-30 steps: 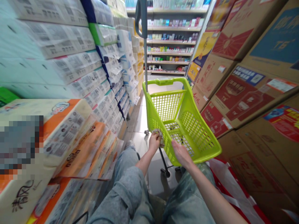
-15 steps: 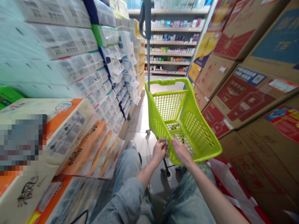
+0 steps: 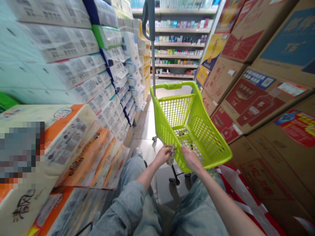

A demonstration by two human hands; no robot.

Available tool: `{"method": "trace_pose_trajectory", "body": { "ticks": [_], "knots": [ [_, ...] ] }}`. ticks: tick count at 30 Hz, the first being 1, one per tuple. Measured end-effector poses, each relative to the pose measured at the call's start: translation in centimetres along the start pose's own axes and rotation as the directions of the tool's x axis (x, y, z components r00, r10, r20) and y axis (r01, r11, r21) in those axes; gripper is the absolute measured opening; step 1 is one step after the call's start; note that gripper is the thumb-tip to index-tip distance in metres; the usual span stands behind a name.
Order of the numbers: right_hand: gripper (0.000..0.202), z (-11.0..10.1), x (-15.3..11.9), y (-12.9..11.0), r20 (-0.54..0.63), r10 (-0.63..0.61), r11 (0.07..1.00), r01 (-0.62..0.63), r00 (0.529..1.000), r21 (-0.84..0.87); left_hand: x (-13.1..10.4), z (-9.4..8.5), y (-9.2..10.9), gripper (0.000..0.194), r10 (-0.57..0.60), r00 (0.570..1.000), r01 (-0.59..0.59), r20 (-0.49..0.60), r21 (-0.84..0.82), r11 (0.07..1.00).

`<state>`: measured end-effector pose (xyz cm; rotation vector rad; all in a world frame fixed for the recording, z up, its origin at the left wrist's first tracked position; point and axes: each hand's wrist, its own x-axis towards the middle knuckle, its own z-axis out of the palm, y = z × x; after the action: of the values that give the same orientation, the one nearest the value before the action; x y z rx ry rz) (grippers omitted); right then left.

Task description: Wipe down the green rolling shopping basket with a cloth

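A lime-green plastic shopping basket on wheels [image 3: 209, 126] stands on the floor in front of my knees, tilted towards me, with a tall grey pull handle [image 3: 153, 62] rising from its far left corner. My left hand [image 3: 164, 155] is closed on a crumpled, patterned cleaning cloth [image 3: 171, 156] at the outer side of the basket's left wall. Whether the cloth presses on the wall I cannot tell. My right hand [image 3: 191, 159] grips the basket's near rim, the thumb side showing above it and some fingers hidden.
Packs of tissue paper [image 3: 81, 154] are stacked along my left. Cardboard cartons [image 3: 251, 98] rise in a wall on the right, with a red and white bag [image 3: 236, 183] low before them. Shelves of small goods [image 3: 177, 42] close off the aisle's far end.
My left hand has shifted slightly left and down along the basket's outer wall with the cloth. My right hand keeps its hold on the rim. The whole view has slid a little.
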<state>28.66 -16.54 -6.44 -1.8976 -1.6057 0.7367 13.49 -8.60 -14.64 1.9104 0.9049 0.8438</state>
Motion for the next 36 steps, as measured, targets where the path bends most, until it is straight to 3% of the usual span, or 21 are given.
{"method": "trace_pose_trajectory", "body": {
  "ticks": [4, 6, 8, 11, 17, 23, 26, 32, 36],
  "knots": [
    [0.065, -0.2, 0.2, 0.5, 0.012, -0.013, 1.000, 0.013, 1.000, -0.014, -1.4, -0.5, -0.5, 0.027, 0.002, 0.990, -0.007, 0.142, 0.038, 0.999],
    [0.066, -0.2, 0.4, 0.6, 0.014, -0.020, 0.999, 0.020, 1.000, -0.028, -1.8, -0.4, -0.8, 0.028, -0.067, 0.994, 0.062, 0.084, 0.059, 0.996],
    [0.067, -0.2, 0.6, 0.7, 0.012, -0.019, 0.999, 0.019, 1.000, -0.037, -1.8, -0.2, -0.9, 0.026, -0.139, 0.988, 0.143, -0.067, 0.061, 0.988],
    [0.068, 0.0, 0.9, 0.7, 0.004, -0.007, 0.999, 0.008, 1.000, -0.036, -1.1, 0.2, -0.1, 0.021, -0.138, 0.964, 0.150, -0.228, 0.040, 0.988],
    [0.067, 0.3, 1.5, 0.5, 0.015, -0.039, 0.999, 0.040, 0.999, -0.032, -1.3, 2.9, 3.0, 0.019, -0.088, 0.966, 0.087, -0.242, -0.013, 0.996],
    [0.066, 0.5, 2.0, 0.4, 0.031, -0.033, 0.998, 0.035, 0.999, -0.049, -3.2, 5.3, 3.7, 0.018, -0.098, 0.959, 0.087, -0.265, -0.052, 0.995],
    [0.065, 0.5, 1.9, 0.4, 0.037, -0.049, 0.998, 0.051, 0.998, -0.042, -3.4, 4.7, 3.5, 0.020, -0.087, 0.962, 0.081, -0.259, -0.036, 0.996],
    [0.061, 0.3, 1.4, 0.5, 0.041, -0.123, 0.991, 0.125, 0.992, -0.044, -3.6, 1.9, 2.6, 0.026, -0.069, 0.988, 0.084, -0.139, 0.098, 0.992],
    [0.061, -0.2, 1.3, 0.8, 0.062, -0.160, 0.985, 0.163, 0.985, -0.051, -2.4, 0.1, 1.6, 0.026, -0.186, 0.935, 0.217, -0.302, 0.073, 0.974]
  ]
}}
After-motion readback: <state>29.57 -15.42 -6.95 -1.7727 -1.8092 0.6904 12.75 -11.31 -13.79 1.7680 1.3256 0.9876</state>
